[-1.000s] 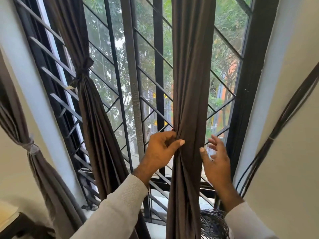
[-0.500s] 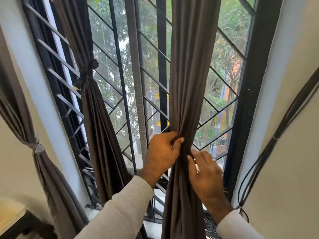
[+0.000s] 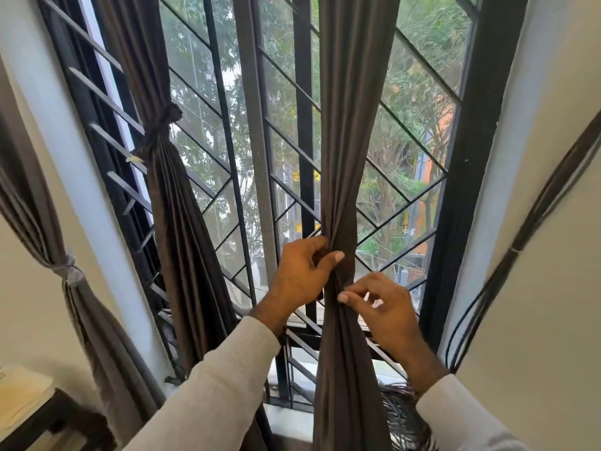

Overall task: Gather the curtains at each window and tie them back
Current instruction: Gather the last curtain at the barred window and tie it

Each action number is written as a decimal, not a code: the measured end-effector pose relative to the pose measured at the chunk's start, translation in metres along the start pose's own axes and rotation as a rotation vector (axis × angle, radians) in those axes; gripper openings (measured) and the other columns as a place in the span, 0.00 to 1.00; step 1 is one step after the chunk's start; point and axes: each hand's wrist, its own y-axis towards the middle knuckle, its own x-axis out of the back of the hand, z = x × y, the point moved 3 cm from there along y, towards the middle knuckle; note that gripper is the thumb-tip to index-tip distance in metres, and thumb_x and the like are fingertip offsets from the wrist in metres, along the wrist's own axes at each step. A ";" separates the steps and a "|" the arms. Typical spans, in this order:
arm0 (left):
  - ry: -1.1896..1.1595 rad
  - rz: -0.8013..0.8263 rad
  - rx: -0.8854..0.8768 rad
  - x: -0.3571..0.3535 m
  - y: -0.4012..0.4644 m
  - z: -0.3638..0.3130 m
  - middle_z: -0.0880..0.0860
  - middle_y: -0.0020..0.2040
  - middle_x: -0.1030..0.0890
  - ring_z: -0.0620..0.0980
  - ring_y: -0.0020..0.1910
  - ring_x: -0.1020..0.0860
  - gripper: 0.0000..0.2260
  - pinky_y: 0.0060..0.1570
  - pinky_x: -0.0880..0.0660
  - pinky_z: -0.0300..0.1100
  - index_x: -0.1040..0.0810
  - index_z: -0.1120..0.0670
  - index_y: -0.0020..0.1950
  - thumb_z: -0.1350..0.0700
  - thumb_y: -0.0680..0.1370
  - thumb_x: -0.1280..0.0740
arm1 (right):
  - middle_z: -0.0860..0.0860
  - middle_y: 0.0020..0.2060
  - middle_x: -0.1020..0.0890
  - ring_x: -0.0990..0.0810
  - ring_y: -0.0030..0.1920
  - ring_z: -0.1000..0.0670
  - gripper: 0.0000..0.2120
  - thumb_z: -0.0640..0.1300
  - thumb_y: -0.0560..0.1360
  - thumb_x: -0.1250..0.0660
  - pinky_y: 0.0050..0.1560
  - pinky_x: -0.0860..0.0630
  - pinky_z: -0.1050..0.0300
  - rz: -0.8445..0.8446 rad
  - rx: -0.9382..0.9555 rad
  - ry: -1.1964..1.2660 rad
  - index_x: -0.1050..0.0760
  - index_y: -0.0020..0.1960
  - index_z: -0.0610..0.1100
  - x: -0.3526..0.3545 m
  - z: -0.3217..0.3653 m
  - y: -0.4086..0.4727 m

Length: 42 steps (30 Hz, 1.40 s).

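Probably a home — curtains (image 3: 351, 125) over a grilled window (image 3: 253, 157).

- A window (image 3: 461, 196) with a black frame and a diagonal metal grille carries the curtains, which hang in front of it.
- The dark brown curtain (image 3: 354, 125) hangs down the right part of the grille.
- A second brown curtain (image 3: 175, 196) hangs at the left, knotted partway up.
- At the lower left, a dark table (image 3: 61, 415) bears a pale sheet of paper (image 3: 19, 395).
- A coil of dark cables (image 3: 403, 415) rests low by the sill.
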 end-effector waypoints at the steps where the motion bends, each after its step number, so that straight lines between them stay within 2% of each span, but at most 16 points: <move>1: -0.028 0.011 0.020 0.001 -0.001 0.001 0.56 0.36 0.18 0.57 0.35 0.18 0.17 0.37 0.19 0.57 0.18 0.59 0.46 0.44 0.80 0.29 | 0.55 0.45 0.16 0.17 0.47 0.52 0.03 0.43 0.77 0.23 0.45 0.22 0.60 -0.042 -0.066 0.056 0.14 0.48 0.51 0.003 -0.002 0.002; 3: -0.118 0.064 0.045 0.004 -0.002 -0.001 0.51 0.41 0.14 0.47 0.39 0.15 0.14 0.39 0.18 0.48 0.16 0.61 0.53 0.49 0.81 0.30 | 0.55 0.53 0.16 0.17 0.53 0.57 0.06 0.45 0.80 0.27 0.49 0.20 0.57 -0.134 -0.213 0.110 0.18 0.57 0.52 0.008 -0.013 0.010; 4: -0.173 0.103 0.058 0.003 -0.002 -0.001 0.51 0.46 0.12 0.46 0.44 0.14 0.14 0.45 0.17 0.46 0.15 0.62 0.57 0.52 0.81 0.31 | 0.57 0.57 0.17 0.18 0.56 0.60 0.09 0.46 0.82 0.29 0.53 0.20 0.56 -0.123 -0.285 0.122 0.20 0.61 0.53 0.009 -0.018 0.014; 6: -0.304 0.186 0.089 0.003 -0.001 -0.001 0.55 0.58 0.12 0.53 0.59 0.14 0.15 0.61 0.18 0.50 0.17 0.61 0.65 0.55 0.82 0.32 | 0.59 0.63 0.18 0.19 0.60 0.62 0.13 0.46 0.85 0.33 0.59 0.21 0.57 -0.030 -0.384 0.194 0.23 0.69 0.54 0.005 -0.024 0.021; 8: -0.431 0.246 0.116 0.001 -0.003 -0.001 0.55 0.64 0.14 0.54 0.66 0.17 0.16 0.68 0.21 0.50 0.20 0.61 0.70 0.58 0.83 0.34 | 0.56 0.64 0.18 0.18 0.61 0.62 0.16 0.42 0.86 0.36 0.56 0.20 0.64 0.019 -0.412 0.305 0.25 0.72 0.51 0.000 -0.021 0.023; 11: -0.563 0.298 0.197 0.001 -0.008 -0.004 0.50 0.63 0.14 0.50 0.66 0.17 0.17 0.67 0.22 0.45 0.22 0.58 0.71 0.58 0.83 0.36 | 0.54 0.62 0.17 0.18 0.56 0.67 0.17 0.38 0.86 0.38 0.50 0.21 0.71 0.005 -0.429 0.372 0.26 0.73 0.46 -0.002 -0.015 0.023; 14: -0.624 0.296 0.310 0.005 -0.011 0.001 0.51 0.63 0.14 0.52 0.63 0.16 0.17 0.67 0.23 0.52 0.20 0.53 0.69 0.54 0.82 0.36 | 0.56 0.62 0.17 0.17 0.55 0.67 0.17 0.40 0.85 0.34 0.53 0.20 0.70 0.000 -0.439 0.378 0.26 0.73 0.49 -0.002 -0.018 0.022; 18: -0.791 0.249 0.391 0.009 -0.011 0.007 0.51 0.61 0.13 0.50 0.61 0.16 0.17 0.64 0.21 0.46 0.18 0.55 0.67 0.56 0.79 0.34 | 0.57 0.56 0.14 0.14 0.53 0.62 0.13 0.41 0.82 0.30 0.49 0.19 0.68 0.004 -0.453 0.449 0.22 0.66 0.49 0.000 -0.017 0.022; 21: -0.664 0.233 0.331 0.010 -0.011 0.005 0.48 0.56 0.12 0.47 0.56 0.15 0.09 0.54 0.18 0.40 0.19 0.56 0.65 0.60 0.86 0.35 | 0.52 0.47 0.11 0.12 0.50 0.46 0.06 0.42 0.78 0.24 0.52 0.14 0.52 -0.170 -0.426 0.416 0.15 0.55 0.46 0.007 -0.020 0.019; 23: -0.476 0.149 0.246 0.014 -0.010 0.004 0.51 0.52 0.12 0.49 0.51 0.14 0.07 0.50 0.16 0.45 0.18 0.57 0.60 0.58 0.87 0.35 | 0.54 0.42 0.12 0.12 0.45 0.46 0.04 0.44 0.75 0.21 0.47 0.13 0.52 -0.288 -0.415 0.322 0.15 0.49 0.49 0.015 -0.018 0.013; 25: -0.154 -0.007 0.113 0.019 -0.007 0.005 0.55 0.50 0.14 0.55 0.50 0.15 0.12 0.52 0.16 0.55 0.17 0.58 0.55 0.49 0.82 0.31 | 0.54 0.42 0.13 0.14 0.40 0.49 0.05 0.47 0.75 0.20 0.44 0.13 0.48 -0.352 -0.378 0.195 0.16 0.48 0.50 0.021 -0.014 0.006; 28: 0.125 -0.188 0.030 0.022 -0.008 -0.002 0.48 0.44 0.17 0.48 0.45 0.16 0.10 0.49 0.18 0.49 0.17 0.52 0.45 0.46 0.78 0.29 | 0.55 0.44 0.15 0.19 0.40 0.54 0.06 0.49 0.77 0.22 0.45 0.16 0.47 -0.415 -0.187 -0.104 0.17 0.50 0.49 0.020 0.001 -0.008; 31: 0.153 -0.166 0.063 0.013 -0.011 -0.006 0.45 0.38 0.15 0.46 0.38 0.16 0.12 0.43 0.17 0.50 0.15 0.51 0.45 0.44 0.78 0.30 | 0.50 0.48 0.16 0.19 0.46 0.50 0.07 0.41 0.80 0.26 0.51 0.20 0.51 -0.346 0.130 -0.380 0.17 0.58 0.44 0.000 0.021 -0.024; 33: 0.189 -0.145 0.040 0.005 -0.012 -0.010 0.45 0.38 0.14 0.45 0.38 0.16 0.13 0.42 0.17 0.49 0.13 0.50 0.48 0.42 0.79 0.31 | 0.47 0.51 0.17 0.19 0.48 0.44 0.11 0.41 0.82 0.30 0.51 0.20 0.45 -0.211 0.245 -0.550 0.18 0.64 0.42 -0.017 0.027 -0.031; 37: 0.208 -0.107 -0.016 -0.005 -0.014 -0.021 0.43 0.36 0.16 0.39 0.33 0.20 0.07 0.38 0.23 0.36 0.12 0.50 0.50 0.50 0.81 0.29 | 0.43 0.54 0.18 0.20 0.49 0.41 0.19 0.41 0.80 0.29 0.50 0.20 0.43 -0.135 0.252 -0.730 0.21 0.70 0.40 -0.029 0.027 -0.030; 42: 0.063 -0.005 -0.049 -0.004 -0.016 -0.020 0.47 0.40 0.15 0.47 0.38 0.16 0.13 0.39 0.17 0.50 0.14 0.51 0.52 0.44 0.84 0.32 | 0.43 0.55 0.19 0.19 0.50 0.41 0.25 0.42 0.76 0.24 0.51 0.19 0.43 -0.047 0.298 -0.794 0.22 0.72 0.40 -0.028 0.023 -0.028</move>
